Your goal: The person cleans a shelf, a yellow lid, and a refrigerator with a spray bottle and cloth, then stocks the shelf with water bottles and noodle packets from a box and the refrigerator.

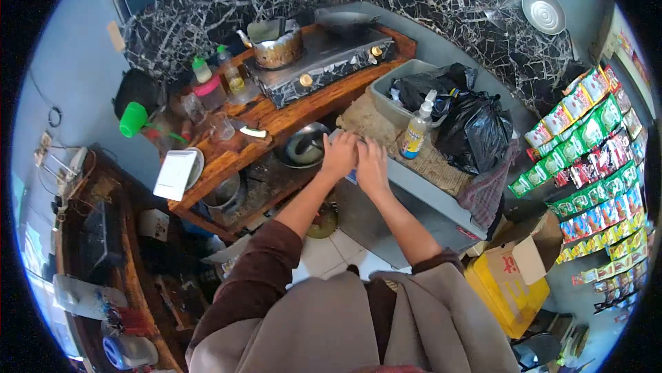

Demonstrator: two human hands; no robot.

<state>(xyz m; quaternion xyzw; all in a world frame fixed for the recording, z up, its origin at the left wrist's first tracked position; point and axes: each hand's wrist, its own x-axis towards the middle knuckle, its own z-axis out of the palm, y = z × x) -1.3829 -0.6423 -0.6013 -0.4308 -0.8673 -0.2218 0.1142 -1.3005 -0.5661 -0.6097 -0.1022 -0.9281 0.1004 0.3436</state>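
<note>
My left hand (340, 155) and my right hand (372, 165) are side by side at the front left corner of the grey cabinet top, their fingers bent and close together. What they hold, if anything, is hidden beneath the fingers. A spray bottle (415, 133) with a yellow and blue label stands upright on the brown mat (441, 172), right of my right hand. Left of my left hand, a metal bowl (303, 145) sits below the wooden counter's edge. A grey cabinet (407, 213) extends below my hands.
A two-burner stove (324, 63) with a kettle (276, 47) stands on the wooden counter (303, 107). A knife (254, 132) lies near its edge. Black plastic bags (477, 132) and a grey tub (386, 101) occupy the cabinet top. A yellow container (507, 290) stands lower right.
</note>
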